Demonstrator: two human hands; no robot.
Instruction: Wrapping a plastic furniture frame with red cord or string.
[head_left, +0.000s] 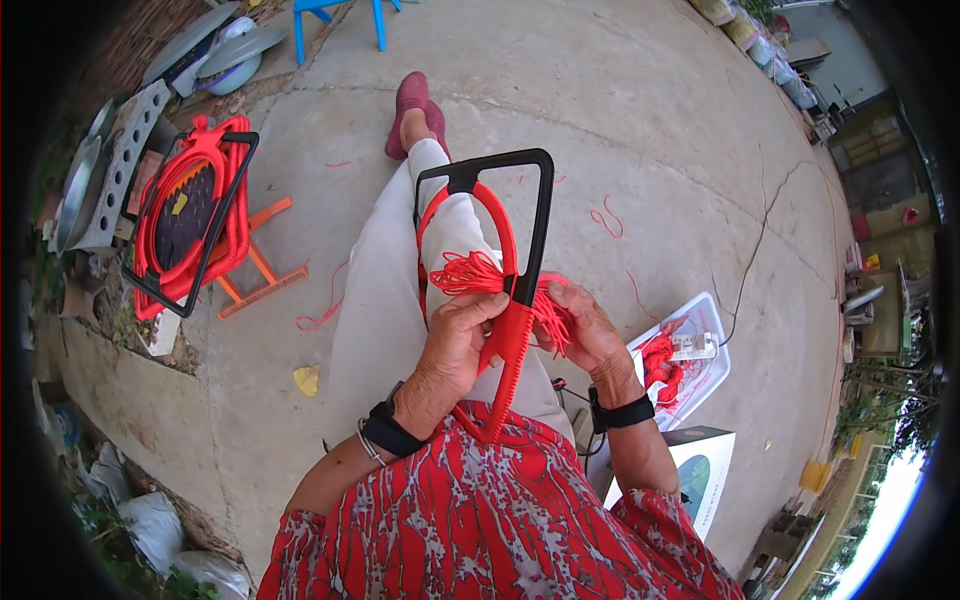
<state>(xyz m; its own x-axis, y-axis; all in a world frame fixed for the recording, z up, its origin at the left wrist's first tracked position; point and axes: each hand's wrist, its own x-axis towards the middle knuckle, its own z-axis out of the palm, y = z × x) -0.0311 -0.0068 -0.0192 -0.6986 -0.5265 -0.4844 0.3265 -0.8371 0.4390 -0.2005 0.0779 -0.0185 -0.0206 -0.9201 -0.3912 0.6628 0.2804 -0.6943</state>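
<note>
On my lap stands a frame with a black metal loop (545,200) and a curved part wrapped in red cord (512,345). A thick bundle of loose red cord (468,273) passes across the frame where black meets red. My left hand (455,340) is closed at the frame's left side, thumb pressed on the cord just below the bundle's looped end. My right hand (592,335) is closed around the bundle's other part, right of the frame. The fingertips of both hands are partly hidden by the cord and frame.
At left, several similar red-wrapped frames (235,200) rest on an orange stool (262,258). To the right, a white basket (712,372) holds red cord and a power strip, near a white box (706,470). Cord scraps (607,218) lie on the concrete; a blue stool (340,8) stands ahead.
</note>
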